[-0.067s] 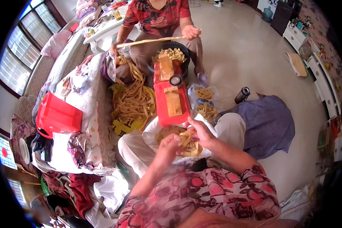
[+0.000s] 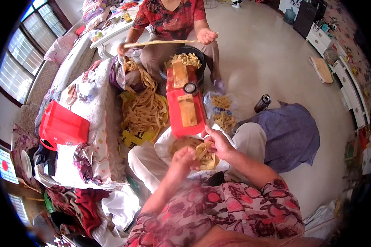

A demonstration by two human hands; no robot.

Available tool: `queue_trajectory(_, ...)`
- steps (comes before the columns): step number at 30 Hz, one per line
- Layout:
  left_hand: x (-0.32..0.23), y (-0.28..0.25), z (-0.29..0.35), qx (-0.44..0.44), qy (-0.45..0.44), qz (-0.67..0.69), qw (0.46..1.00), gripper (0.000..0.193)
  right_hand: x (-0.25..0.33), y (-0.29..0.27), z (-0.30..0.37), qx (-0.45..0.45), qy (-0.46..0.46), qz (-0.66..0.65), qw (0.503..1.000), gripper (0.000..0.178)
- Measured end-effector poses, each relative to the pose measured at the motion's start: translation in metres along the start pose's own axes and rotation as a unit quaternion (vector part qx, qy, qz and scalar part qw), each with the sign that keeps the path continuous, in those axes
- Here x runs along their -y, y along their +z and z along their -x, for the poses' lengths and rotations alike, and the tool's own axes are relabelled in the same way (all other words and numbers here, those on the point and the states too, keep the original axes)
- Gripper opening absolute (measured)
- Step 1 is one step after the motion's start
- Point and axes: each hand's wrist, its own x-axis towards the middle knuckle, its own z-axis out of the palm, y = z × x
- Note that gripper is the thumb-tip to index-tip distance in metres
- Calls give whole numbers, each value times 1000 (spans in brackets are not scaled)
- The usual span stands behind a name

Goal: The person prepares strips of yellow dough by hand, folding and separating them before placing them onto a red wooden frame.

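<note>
My left hand is closed, its fingers pinched at the edge of a looped bundle of pale tan flat strips above my lap. Opposite it, my right hand grips the upper part of the same bundle, thumb pointing toward the red bench. The strips hang between the two hands, and their kind is not clear. Past my hands stands a narrow red bench bearing two wooden blocks and a round black-rimmed object. More tan material lies in my lap.
Across from me, a seated person stretches a tan strip. A dark tub holds short pieces; long strips heap on a yellow sheet. Plastic bags, a flask and blue cloth lie to the right; a red basket left.
The person opposite has shifted the strip's left end slightly up and to the left. My own hands have hardly moved.
</note>
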Motion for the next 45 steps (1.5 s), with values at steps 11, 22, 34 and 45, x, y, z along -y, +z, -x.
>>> queue_trajectory(11,0,-8,1,-64,206,-636,741,43,-20,17,0,-11,-133,313,940,13)
queue_trajectory(22,4,-37,-11,-52,275,-764,581,26,-44,22,7,56,-141,360,921,33)
queue_trajectory(34,4,-77,-69,-63,252,-634,729,22,-6,27,-4,21,-186,398,898,20)
queue_trajectory(45,-19,-62,-96,-135,98,-280,945,13,20,-15,-66,-82,-162,383,906,30)
